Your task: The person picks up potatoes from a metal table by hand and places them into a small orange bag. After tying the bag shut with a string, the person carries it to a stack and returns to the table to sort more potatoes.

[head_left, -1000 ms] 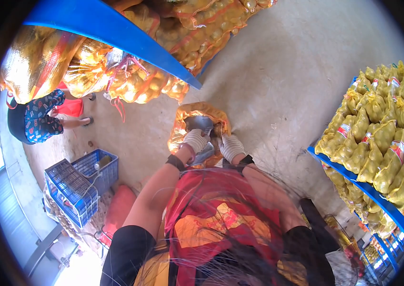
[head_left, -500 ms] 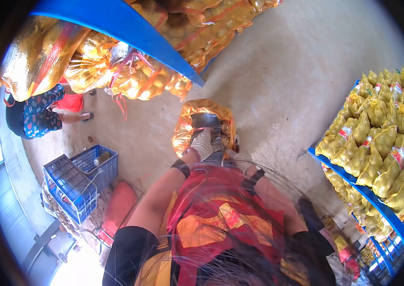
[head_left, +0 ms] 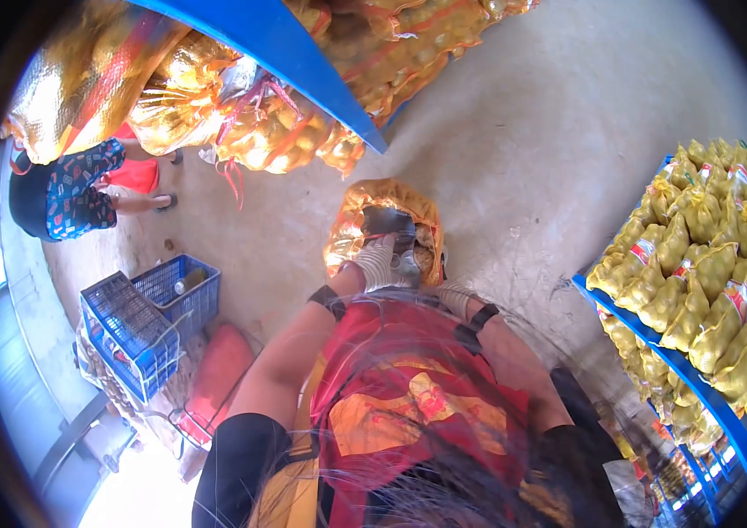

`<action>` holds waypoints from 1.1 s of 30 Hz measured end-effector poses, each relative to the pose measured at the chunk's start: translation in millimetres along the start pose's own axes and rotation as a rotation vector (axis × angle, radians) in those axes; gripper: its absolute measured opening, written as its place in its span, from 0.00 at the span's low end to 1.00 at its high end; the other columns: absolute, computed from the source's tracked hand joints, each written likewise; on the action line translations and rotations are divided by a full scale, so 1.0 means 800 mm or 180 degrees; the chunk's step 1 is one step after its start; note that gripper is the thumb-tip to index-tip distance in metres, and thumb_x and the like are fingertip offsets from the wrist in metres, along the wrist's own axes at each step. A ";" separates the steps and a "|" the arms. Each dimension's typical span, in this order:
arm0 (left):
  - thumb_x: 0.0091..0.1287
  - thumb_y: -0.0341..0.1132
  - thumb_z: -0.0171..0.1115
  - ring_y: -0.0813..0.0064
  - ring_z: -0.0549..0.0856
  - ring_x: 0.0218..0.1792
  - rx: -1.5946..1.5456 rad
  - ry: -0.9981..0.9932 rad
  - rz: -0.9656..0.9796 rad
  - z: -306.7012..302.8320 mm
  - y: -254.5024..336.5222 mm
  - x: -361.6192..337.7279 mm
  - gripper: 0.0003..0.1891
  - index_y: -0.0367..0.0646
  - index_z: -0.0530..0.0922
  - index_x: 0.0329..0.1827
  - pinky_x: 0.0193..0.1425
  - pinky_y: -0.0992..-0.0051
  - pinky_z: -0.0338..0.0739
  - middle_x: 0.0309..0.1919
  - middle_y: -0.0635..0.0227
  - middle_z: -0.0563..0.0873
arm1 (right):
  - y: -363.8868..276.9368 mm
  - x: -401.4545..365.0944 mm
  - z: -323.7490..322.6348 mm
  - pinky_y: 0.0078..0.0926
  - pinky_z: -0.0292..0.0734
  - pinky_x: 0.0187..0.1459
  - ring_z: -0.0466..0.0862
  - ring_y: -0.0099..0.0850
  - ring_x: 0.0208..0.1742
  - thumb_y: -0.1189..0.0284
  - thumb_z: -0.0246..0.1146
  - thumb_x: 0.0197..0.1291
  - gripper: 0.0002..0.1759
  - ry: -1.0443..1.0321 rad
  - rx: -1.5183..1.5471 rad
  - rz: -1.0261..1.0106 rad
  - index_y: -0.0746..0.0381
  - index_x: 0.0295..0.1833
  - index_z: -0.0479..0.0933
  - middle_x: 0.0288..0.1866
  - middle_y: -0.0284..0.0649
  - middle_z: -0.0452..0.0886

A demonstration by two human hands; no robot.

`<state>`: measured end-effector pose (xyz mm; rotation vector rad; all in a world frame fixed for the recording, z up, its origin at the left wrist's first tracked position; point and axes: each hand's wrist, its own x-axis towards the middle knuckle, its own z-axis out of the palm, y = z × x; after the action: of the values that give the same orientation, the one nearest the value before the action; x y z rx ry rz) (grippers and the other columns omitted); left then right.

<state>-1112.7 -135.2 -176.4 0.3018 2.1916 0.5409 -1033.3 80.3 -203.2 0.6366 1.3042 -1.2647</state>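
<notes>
An orange mesh sack [head_left: 430,211] stands open on the floor in front of me, its mouth spread wide. Round produce [head_left: 424,260] shows inside it. A dark flat-faced object [head_left: 389,222] sits in the sack's mouth. My left hand [head_left: 379,264], in a striped glove, reaches over the sack with its fingers stretched flat against the near edge of the dark object; I cannot tell whether it grips it. My right hand [head_left: 454,297], gloved too, is at the near right rim of the sack, its fingers hidden. My red apron [head_left: 417,352] covers the space just below both hands.
Filled orange sacks [head_left: 276,141] hang over a blue frame [head_left: 303,66] at upper left. Yellow net bags [head_left: 690,264] are stacked on a blue rack [head_left: 655,334] at right. Blue crates [head_left: 131,334] and a red sack [head_left: 222,361] stand left. Another person [head_left: 83,198] is beyond them.
The view has shifted slightly. My left hand stays at the dark object, its fingers a little straighter. My right hand remains by the sack's near right rim.
</notes>
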 end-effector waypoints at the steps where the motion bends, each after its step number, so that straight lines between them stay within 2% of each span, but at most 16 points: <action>1: 0.45 0.47 0.81 0.47 0.74 0.65 0.0367 -0.0018 0.0185 -0.002 -0.001 -0.005 0.54 0.33 0.59 0.71 0.68 0.57 0.70 0.63 0.44 0.74 | 0.013 0.018 0.000 0.27 0.72 0.23 0.78 0.25 0.22 0.50 0.67 0.59 0.20 -0.0053 0.0586 0.0101 0.57 0.35 0.82 0.24 0.32 0.82; 2: 0.45 0.47 0.81 0.47 0.74 0.65 0.0361 -0.0018 0.0168 -0.001 -0.002 -0.008 0.54 0.33 0.59 0.71 0.68 0.57 0.70 0.63 0.44 0.74 | 0.029 0.039 0.002 0.27 0.71 0.22 0.77 0.25 0.21 0.49 0.67 0.59 0.20 -0.0106 0.1173 0.0202 0.57 0.36 0.82 0.24 0.32 0.82; 6: 0.45 0.48 0.79 0.50 0.72 0.66 0.0783 0.0349 0.0288 0.025 -0.011 -0.003 0.58 0.30 0.54 0.75 0.69 0.57 0.68 0.64 0.47 0.73 | 0.085 0.109 0.009 0.28 0.70 0.22 0.76 0.26 0.19 0.50 0.66 0.59 0.20 0.0034 0.1162 0.0039 0.57 0.38 0.82 0.25 0.34 0.82; 8: 0.46 0.48 0.78 0.52 0.73 0.65 0.0862 0.0546 0.0218 0.041 -0.013 0.004 0.58 0.29 0.53 0.75 0.69 0.57 0.68 0.63 0.48 0.74 | 0.075 0.103 0.017 0.29 0.71 0.24 0.78 0.27 0.23 0.53 0.65 0.60 0.18 -0.0029 0.0096 -0.0066 0.57 0.42 0.82 0.28 0.36 0.84; 9: 0.47 0.48 0.77 0.53 0.74 0.65 0.0920 0.0565 0.0136 0.045 -0.011 0.006 0.57 0.29 0.53 0.75 0.69 0.58 0.68 0.63 0.48 0.74 | 0.067 0.096 0.019 0.29 0.71 0.24 0.78 0.27 0.23 0.53 0.65 0.60 0.18 -0.0022 0.0085 -0.0061 0.57 0.42 0.82 0.28 0.36 0.84; 11: 0.48 0.48 0.75 0.54 0.74 0.64 0.0967 0.0597 0.0039 0.056 -0.015 0.011 0.56 0.28 0.54 0.75 0.69 0.58 0.68 0.63 0.49 0.74 | 0.023 0.051 0.024 0.30 0.72 0.27 0.80 0.28 0.27 0.57 0.64 0.61 0.16 -0.0133 -0.0605 0.0521 0.58 0.44 0.83 0.31 0.37 0.85; 14: 0.49 0.50 0.74 0.55 0.75 0.63 0.1279 0.0929 0.0023 0.070 -0.023 0.006 0.55 0.30 0.55 0.75 0.69 0.58 0.67 0.62 0.51 0.75 | -0.003 0.016 0.031 0.30 0.72 0.29 0.78 0.28 0.28 0.57 0.63 0.62 0.16 -0.0397 -0.0551 0.0397 0.58 0.45 0.83 0.33 0.37 0.86; 17: 0.49 0.50 0.74 0.55 0.75 0.63 0.0939 0.0983 -0.0137 0.061 -0.014 -0.006 0.53 0.33 0.58 0.75 0.69 0.59 0.67 0.62 0.51 0.75 | 0.029 0.048 0.025 0.29 0.71 0.28 0.75 0.28 0.24 0.57 0.62 0.62 0.17 -0.0603 -0.0461 0.0254 0.58 0.45 0.83 0.32 0.38 0.86; 20: 0.47 0.51 0.76 0.55 0.74 0.64 0.0704 0.0947 -0.0200 0.033 -0.007 -0.012 0.52 0.35 0.60 0.73 0.70 0.58 0.66 0.63 0.51 0.75 | 0.033 0.041 0.027 0.28 0.70 0.26 0.73 0.28 0.21 0.56 0.62 0.63 0.17 -0.0396 -0.0086 0.0228 0.59 0.43 0.83 0.30 0.38 0.85; 22: 0.45 0.52 0.78 0.53 0.72 0.66 0.0170 0.0194 0.0219 0.009 -0.014 -0.019 0.54 0.35 0.61 0.72 0.72 0.56 0.64 0.64 0.49 0.73 | 0.032 0.029 0.026 0.29 0.70 0.25 0.73 0.28 0.20 0.56 0.62 0.62 0.17 -0.0370 -0.0018 0.0164 0.60 0.40 0.83 0.28 0.38 0.84; 24: 0.43 0.54 0.79 0.51 0.71 0.68 0.0365 -0.0050 0.0249 0.008 -0.013 -0.026 0.57 0.34 0.58 0.73 0.73 0.55 0.62 0.66 0.48 0.71 | 0.024 0.021 0.025 0.29 0.70 0.24 0.73 0.29 0.19 0.57 0.62 0.62 0.17 -0.0353 0.0024 0.0088 0.60 0.38 0.83 0.26 0.38 0.83; 26: 0.43 0.53 0.79 0.51 0.70 0.68 0.1290 0.0189 0.0661 0.037 -0.023 -0.027 0.58 0.32 0.56 0.73 0.73 0.55 0.62 0.67 0.47 0.69 | 0.019 0.019 0.026 0.31 0.71 0.24 0.74 0.29 0.19 0.57 0.62 0.61 0.17 -0.0293 -0.0270 0.0037 0.60 0.35 0.82 0.24 0.38 0.83; 27: 0.45 0.53 0.78 0.52 0.70 0.68 0.1465 0.0201 0.0626 0.049 -0.023 -0.026 0.58 0.30 0.56 0.73 0.72 0.55 0.62 0.68 0.47 0.69 | 0.017 0.021 0.025 0.31 0.71 0.24 0.74 0.29 0.19 0.57 0.62 0.61 0.17 -0.0295 -0.0274 0.0041 0.60 0.35 0.82 0.24 0.38 0.83; 29: 0.47 0.53 0.77 0.52 0.71 0.68 0.1336 0.0456 0.0466 0.071 -0.020 -0.026 0.56 0.30 0.56 0.73 0.72 0.55 0.62 0.68 0.48 0.69 | 0.025 0.035 0.021 0.20 0.70 0.29 0.75 0.19 0.27 0.50 0.70 0.58 0.19 -0.0417 -0.0459 0.0155 0.55 0.38 0.83 0.28 0.26 0.79; 32: 0.52 0.50 0.73 0.53 0.72 0.67 0.1312 0.0833 0.0241 0.107 -0.014 -0.018 0.51 0.30 0.58 0.73 0.70 0.56 0.64 0.67 0.49 0.71 | 0.051 0.074 0.019 0.20 0.70 0.30 0.75 0.18 0.29 0.48 0.69 0.59 0.21 -0.0544 -0.0298 0.0230 0.55 0.42 0.83 0.30 0.25 0.79; 33: 0.52 0.49 0.72 0.53 0.72 0.66 0.1629 0.1229 0.0196 0.134 -0.027 -0.004 0.50 0.30 0.58 0.73 0.70 0.56 0.64 0.66 0.48 0.71 | 0.042 0.071 0.019 0.20 0.70 0.30 0.75 0.18 0.29 0.48 0.69 0.59 0.21 -0.0543 -0.0314 0.0221 0.55 0.42 0.83 0.30 0.25 0.79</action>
<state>-1027.4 -125.9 -244.5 0.5748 2.6886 0.0570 -1008.3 57.7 -262.2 0.4892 1.1857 -1.1643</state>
